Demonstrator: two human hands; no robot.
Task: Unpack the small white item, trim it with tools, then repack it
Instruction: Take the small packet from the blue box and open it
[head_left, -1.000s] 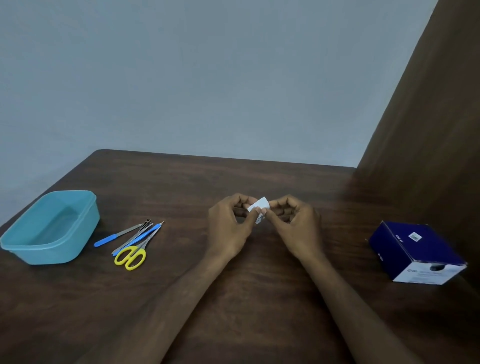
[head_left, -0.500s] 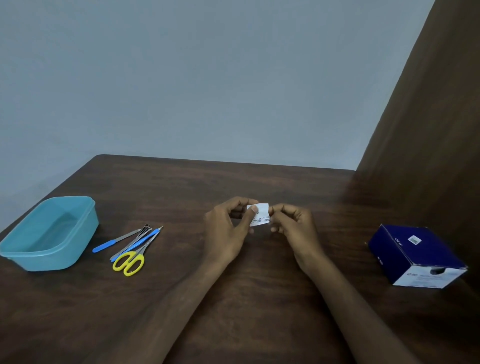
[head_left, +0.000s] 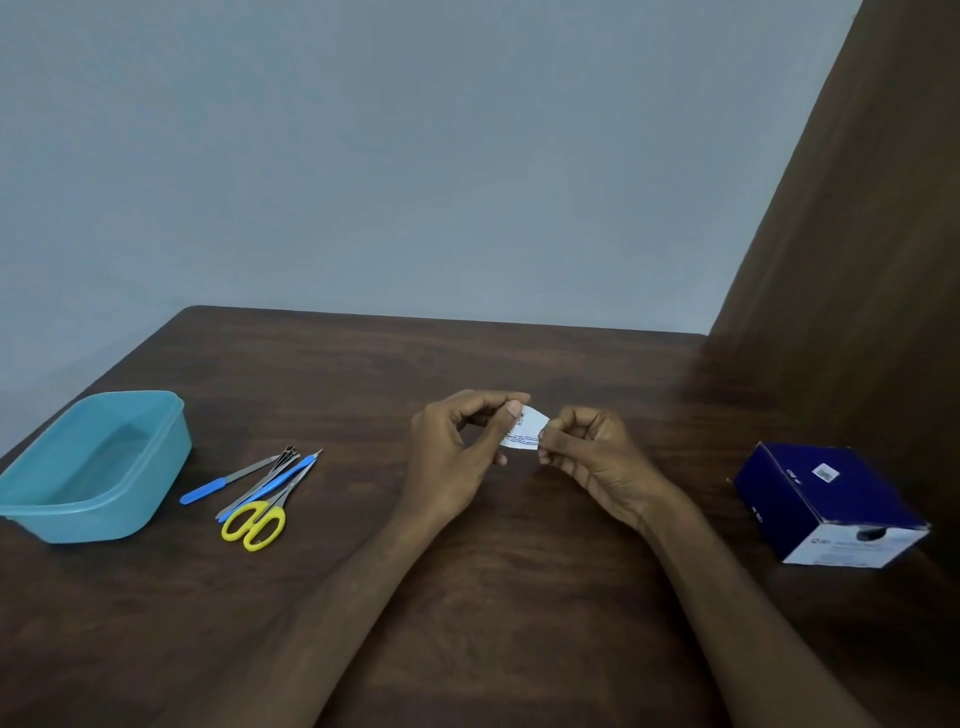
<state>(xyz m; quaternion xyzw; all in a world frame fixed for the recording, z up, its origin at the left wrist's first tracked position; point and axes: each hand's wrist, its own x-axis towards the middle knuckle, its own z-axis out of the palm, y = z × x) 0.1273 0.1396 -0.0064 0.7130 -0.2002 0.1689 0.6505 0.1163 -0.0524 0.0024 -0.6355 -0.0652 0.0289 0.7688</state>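
Since half a second ago, both hands have been drawing slightly apart and the small white sachet (head_left: 524, 434) between them has been tilting, its far corner now pointing up and to the right. The left hand (head_left: 457, 457) is pinching the sachet's left edge between thumb and curled fingers, and the right hand (head_left: 592, 457) is pinching the right edge the same way, so both grips are closed on the packet, which is hanging just above the middle of the table (head_left: 519, 597) without touching it. Judging by this, the person is tearing or peeling the wrapper open, the first part of unpacking. To do this well, the pinches should be sitting close together at one edge, pulling in opposite directions so the tear is starting cleanly and not crushing whatever is inside; whether a notch exists is too small to tell. Keeping the packet low over the table should be helping to catch the contents if they slip out. Toward the left edge, the yellow-handled scissors (head_left: 255, 524), a blue-handled file (head_left: 223, 486) and other slim tools (head_left: 280, 475) are lying in a loose bundle, beside a turquoise plastic tub (head_left: 156, 467) at the far left. Near the right edge a dark blue carton (head_left: 826, 499) is sitting, well apart from the hands.
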